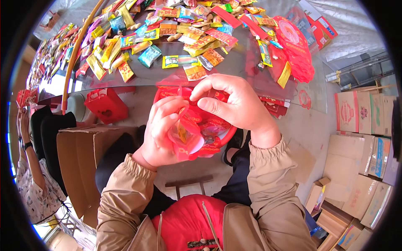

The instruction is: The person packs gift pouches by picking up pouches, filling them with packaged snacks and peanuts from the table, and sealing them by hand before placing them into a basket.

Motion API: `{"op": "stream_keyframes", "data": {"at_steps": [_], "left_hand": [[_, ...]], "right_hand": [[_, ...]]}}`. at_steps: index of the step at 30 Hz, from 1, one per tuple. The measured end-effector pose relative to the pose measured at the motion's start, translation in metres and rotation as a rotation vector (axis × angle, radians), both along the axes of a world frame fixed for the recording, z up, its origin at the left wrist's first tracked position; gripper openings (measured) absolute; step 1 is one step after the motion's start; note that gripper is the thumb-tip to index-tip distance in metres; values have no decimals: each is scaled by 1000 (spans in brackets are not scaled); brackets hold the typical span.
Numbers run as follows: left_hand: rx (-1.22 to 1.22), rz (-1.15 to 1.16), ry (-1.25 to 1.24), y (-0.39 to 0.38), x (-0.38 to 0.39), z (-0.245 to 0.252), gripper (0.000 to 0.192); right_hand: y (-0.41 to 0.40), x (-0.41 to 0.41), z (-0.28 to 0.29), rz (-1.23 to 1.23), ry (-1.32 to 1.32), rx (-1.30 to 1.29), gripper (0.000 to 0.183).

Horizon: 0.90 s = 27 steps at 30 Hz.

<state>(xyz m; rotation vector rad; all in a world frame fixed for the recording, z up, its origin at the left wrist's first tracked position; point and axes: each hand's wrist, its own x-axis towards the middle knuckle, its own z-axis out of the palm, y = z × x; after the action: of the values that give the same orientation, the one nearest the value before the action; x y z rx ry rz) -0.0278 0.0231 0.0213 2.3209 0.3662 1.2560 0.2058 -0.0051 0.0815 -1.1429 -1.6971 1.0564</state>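
Note:
My left hand (163, 131) grips a small red translucent gift bag (183, 135) with a yellow-wrapped piece inside. The bag tilts, and one end of it is towards me. Close beside it, my right hand (235, 102) has its thumb and index finger curled near the bag's upper edge; whether a thin string is pinched there is hidden. Below both hands, between my knees, a red plastic basin (231, 135) holds several filled red bags (213, 127). Straight ahead on the glass tabletop (141, 73) lie wrapped sweets (178, 61) and peanuts (174, 37).
A wooden stick (73, 59) lies across the table's left part. Flat red bags (292, 47) are stacked at the right. An open cardboard box (77, 169) stands at my left, near a seated person (37, 175). Cartons (351, 150) are piled on the right.

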Motion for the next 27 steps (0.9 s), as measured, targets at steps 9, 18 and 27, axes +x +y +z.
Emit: {"op": "stream_keyframes", "data": {"at_steps": [9,18,27], "left_hand": [[-205,-2,-13,-3,-2,-21,114],[-357,13,72,-9,-6,-29,119],[-411,0,68,-8,-4,-28,119]], "right_hand": [[4,12,-17,-124,-162,-68,18],[6,17,-30,-259,-545,79,21],[24,4,-49,-285,-672,426,31]]}}
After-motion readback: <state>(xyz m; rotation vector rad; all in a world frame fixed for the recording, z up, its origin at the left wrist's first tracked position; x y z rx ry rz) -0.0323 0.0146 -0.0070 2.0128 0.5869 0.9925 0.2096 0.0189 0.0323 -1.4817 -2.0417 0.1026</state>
